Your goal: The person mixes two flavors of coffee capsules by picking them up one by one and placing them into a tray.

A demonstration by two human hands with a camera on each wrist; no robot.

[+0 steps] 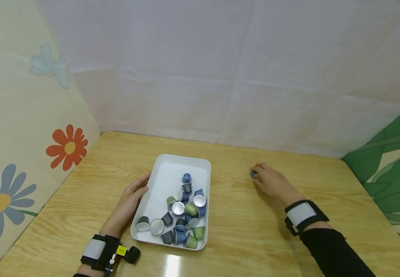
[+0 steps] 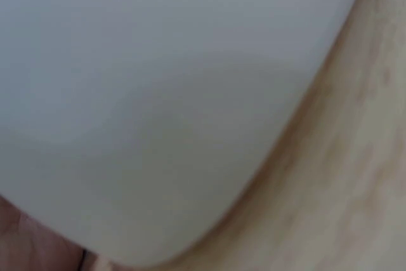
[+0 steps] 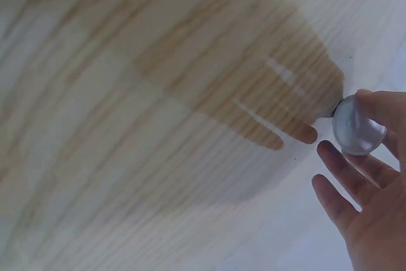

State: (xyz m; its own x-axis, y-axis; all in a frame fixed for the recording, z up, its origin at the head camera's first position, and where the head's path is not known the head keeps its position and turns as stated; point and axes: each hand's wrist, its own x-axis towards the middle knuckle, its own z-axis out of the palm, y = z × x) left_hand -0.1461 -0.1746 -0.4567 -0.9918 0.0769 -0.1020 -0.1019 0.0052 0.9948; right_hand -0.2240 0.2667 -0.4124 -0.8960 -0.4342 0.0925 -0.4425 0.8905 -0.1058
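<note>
A white tray [image 1: 167, 165] holds several coffee capsules, among them a green capsule [image 1: 191, 209], a dark grey capsule [image 1: 167, 219] and a blue capsule [image 1: 179, 237]. Along the tray's left side, my left hand [image 1: 133, 197] touches the rim with fairly straight fingers. The tray's wall [image 2: 177, 112] fills most of the left wrist view, blurred. Out on the table to the right, my right hand [image 1: 272, 184] pinches a blue coffee capsule [image 1: 254, 174] between thumb and fingers. The right wrist view shows that capsule's round silvery lid [image 3: 358, 128]; its other fingers are spread.
Beneath everything lies a wood-grain table [image 1: 234, 227]. A pale cloth wall [image 1: 220, 77] rises along its back edge. Flower-printed panel [image 1: 13, 115] stands at the left, and a green leaf-printed panel [image 1: 397, 177] at the right.
</note>
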